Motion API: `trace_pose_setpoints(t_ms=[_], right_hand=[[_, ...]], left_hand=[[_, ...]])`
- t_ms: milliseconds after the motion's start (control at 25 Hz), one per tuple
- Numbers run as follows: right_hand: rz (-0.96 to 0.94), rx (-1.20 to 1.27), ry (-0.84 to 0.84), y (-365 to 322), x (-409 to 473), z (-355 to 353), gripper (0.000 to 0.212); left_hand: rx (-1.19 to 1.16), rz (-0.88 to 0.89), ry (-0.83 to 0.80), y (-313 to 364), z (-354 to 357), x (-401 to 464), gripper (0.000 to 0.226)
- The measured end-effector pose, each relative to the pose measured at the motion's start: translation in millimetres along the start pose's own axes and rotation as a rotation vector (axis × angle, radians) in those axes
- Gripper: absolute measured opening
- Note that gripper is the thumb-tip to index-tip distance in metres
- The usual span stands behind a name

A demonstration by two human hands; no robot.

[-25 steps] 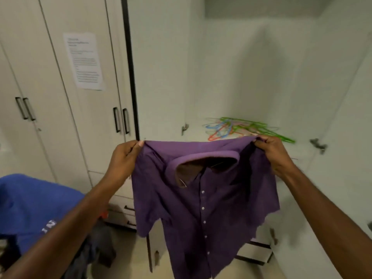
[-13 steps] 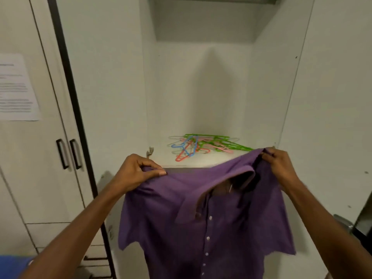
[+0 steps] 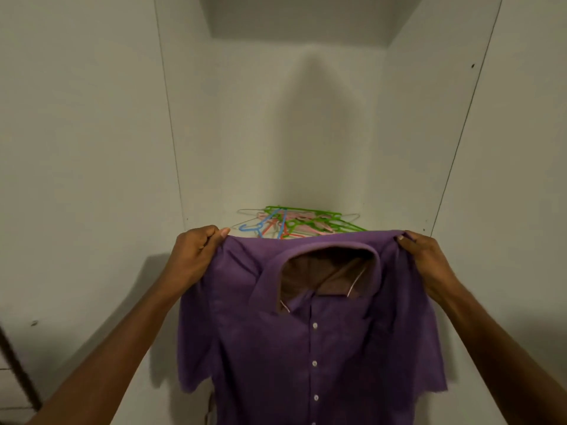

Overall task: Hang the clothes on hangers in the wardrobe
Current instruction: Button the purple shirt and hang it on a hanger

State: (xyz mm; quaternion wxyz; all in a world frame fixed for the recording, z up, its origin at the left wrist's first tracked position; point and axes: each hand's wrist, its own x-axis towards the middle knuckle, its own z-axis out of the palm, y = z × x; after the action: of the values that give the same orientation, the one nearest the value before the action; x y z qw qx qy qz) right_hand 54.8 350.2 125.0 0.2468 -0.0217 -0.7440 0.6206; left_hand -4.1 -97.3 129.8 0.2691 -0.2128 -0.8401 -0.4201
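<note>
At the far left edge a dark vertical strip [image 3: 15, 366] ran beside the white wardrobe [image 3: 92, 133] side panel. The left hand [image 3: 196, 256] gripped the purple shirt [image 3: 306, 348] at one shoulder, fingers curled tight around a bunch of cloth with the thumb on top. The shirt hung spread in front of the open compartment, collar [image 3: 325, 253] open and facing the camera, 4 white buttons [image 3: 314, 325] showing down the placket. Just behind its top edge, a tangle of green, pink, blue and orange hangers [image 3: 294, 222] lay on the wardrobe shelf, partly hidden by the shirt. The right hand [image 3: 426, 256] pinched the other shoulder, fingers closed on the fabric.
</note>
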Motion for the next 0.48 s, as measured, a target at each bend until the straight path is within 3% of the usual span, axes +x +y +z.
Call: trace_pose_setpoints(t_ms=[120,240,400,480], right_hand=[[0.067,0.087,0.08,20.8,44.0,7.9,0.021],[0.09,0.125,0.043,43.2,86.3,22.2,0.025],[0.061,0.169,0.06,77.5,154.7,46.7,0.02],[0.031,0.182,0.072,92.0,193.7,59.9,0.021]], left_hand=[[0.038,-0.026,0.028,-20.1,30.1,18.4,0.049],[-0.011,-0.112,0.085,-41.4,60.1,40.9,0.051],[-0.244,-0.416,0.172,-76.4,95.0,97.4,0.052],[-0.315,-0.484,0.193,-90.7,106.8,129.2,0.05]])
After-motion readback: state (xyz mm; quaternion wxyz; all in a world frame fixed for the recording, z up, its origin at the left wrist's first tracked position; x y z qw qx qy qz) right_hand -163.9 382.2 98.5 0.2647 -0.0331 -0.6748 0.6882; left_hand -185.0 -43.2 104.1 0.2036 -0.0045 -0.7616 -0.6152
